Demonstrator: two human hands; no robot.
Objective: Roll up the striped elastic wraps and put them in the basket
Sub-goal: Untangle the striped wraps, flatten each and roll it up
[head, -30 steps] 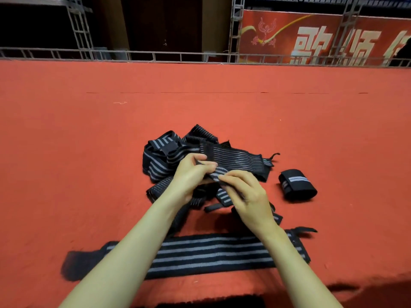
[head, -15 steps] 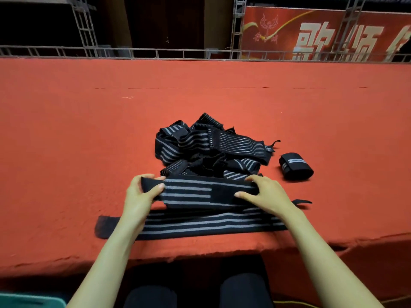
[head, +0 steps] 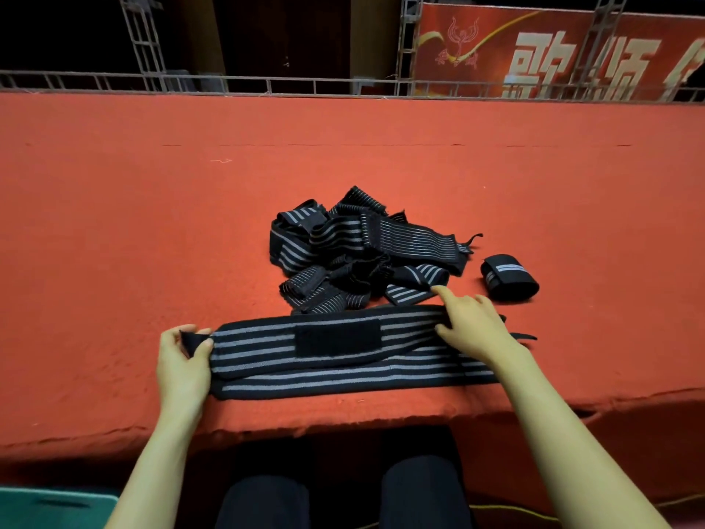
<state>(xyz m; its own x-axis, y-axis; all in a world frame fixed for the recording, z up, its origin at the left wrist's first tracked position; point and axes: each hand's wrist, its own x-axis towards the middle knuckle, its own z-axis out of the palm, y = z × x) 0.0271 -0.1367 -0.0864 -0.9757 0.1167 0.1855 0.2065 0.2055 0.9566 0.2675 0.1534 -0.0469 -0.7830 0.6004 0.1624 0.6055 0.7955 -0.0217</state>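
Striped wrap (head: 335,337) lies stretched flat on the red worktop (head: 152,223) between both grips, likely straightened for rolling from one end.

- Left grip (head: 183,360) pinches the wrap's end tab.
- Right grip (head: 473,326) lies open on the other end, fingers fairly straight, pressing it down.
- Second wrap (head: 343,383) lies flat underneath.
- Tangled pile (head: 343,253) sits just beyond the grips.
- One rolled wrap (head: 509,276) sits beyond the right grip, not yet in a basket.
- Teal container (head: 49,505) shows below the left grip, maybe the basket; contents hidden.

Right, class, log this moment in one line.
top wrap: flat, unrolled | left hand: pinches its end | right hand: rests on it | pile: unrolled | rolled wrap: beside pile
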